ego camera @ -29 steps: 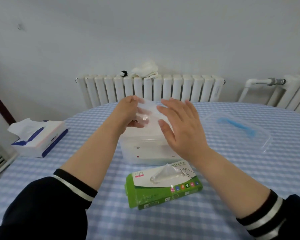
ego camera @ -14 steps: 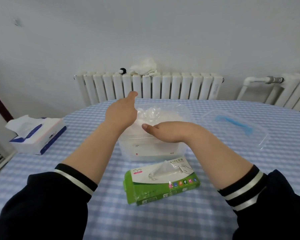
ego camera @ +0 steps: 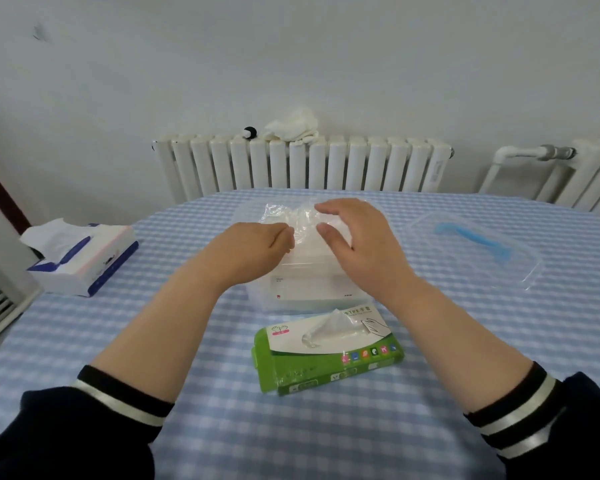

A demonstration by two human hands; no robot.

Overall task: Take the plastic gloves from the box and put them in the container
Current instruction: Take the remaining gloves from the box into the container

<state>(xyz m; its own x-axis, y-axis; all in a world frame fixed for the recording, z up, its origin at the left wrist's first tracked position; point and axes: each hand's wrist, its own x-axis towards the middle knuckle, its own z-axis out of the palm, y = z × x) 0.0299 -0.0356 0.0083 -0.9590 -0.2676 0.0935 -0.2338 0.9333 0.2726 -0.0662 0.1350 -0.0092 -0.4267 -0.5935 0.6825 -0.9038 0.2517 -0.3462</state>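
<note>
A clear plastic container (ego camera: 309, 292) stands mid-table, and crumpled clear plastic gloves (ego camera: 286, 214) lie in its open top. My left hand (ego camera: 253, 251) is at the container's left rim, its curled fingertips pinching the edge of a glove. My right hand (ego camera: 357, 244) hovers over the container's right side with curved, spread fingers, its thumb near the gloves. It grips nothing that I can see. The green glove box (ego camera: 326, 355) lies in front of the container, nearer to me. Another glove (ego camera: 329, 327) pokes out of its slot.
The container's clear lid (ego camera: 471, 247), with a blue handle, lies to the right on the blue checked tablecloth (ego camera: 326, 427). A tissue box (ego camera: 80, 258) sits at the left table edge. White radiators (ego camera: 302, 164) line the wall behind, with a white cloth on top.
My right hand went down flat onto the gloves in the container and has now lifted with curved fingers. My left hand has dropped from above the container to its left rim.
</note>
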